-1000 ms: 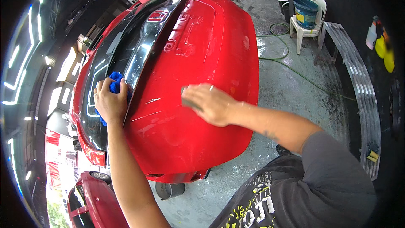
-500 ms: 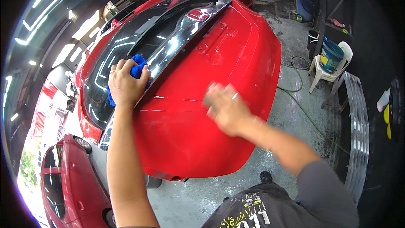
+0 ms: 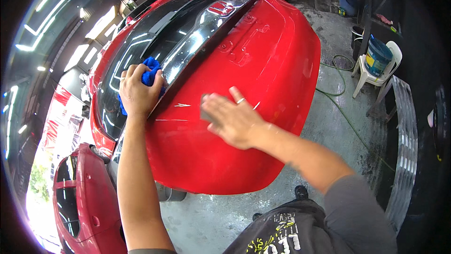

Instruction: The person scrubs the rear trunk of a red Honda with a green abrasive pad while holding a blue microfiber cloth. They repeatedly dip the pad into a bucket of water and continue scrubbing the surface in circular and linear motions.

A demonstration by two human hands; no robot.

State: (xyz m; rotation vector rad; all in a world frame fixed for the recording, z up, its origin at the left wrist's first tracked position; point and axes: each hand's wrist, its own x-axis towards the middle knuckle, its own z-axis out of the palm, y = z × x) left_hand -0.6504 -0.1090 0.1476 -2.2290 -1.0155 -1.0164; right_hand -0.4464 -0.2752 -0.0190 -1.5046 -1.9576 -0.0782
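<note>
A red car's tailgate panel point(image 3: 263, 66) fills the middle, with a shiny chrome trim strip point(image 3: 199, 40) and a badge along its left edge. My left hand point(image 3: 139, 89) is closed round a crumpled blue cloth point(image 3: 149, 71), resting by the rear window and the lower end of the trim. On the red paint my right hand point(image 3: 235, 121) presses a flat grey pad point(image 3: 206, 108), partly hidden under the fingers; a ring shows on one finger. Pale streaks and dull, damp-looking marks show on the paint around the pad.
A blue bucket point(image 3: 377, 57) stands on a white plastic chair point(image 3: 390, 73) at the right, beside a metal ramp-like frame point(image 3: 403, 146). A green hose point(image 3: 350, 120) crosses the wet grey floor. Another red car point(image 3: 89, 197) is at the lower left.
My right hand has slid the pad leftward across the panel, toward the trim. The left hand stays nearly still with the blue cloth. The view has shifted slightly.
</note>
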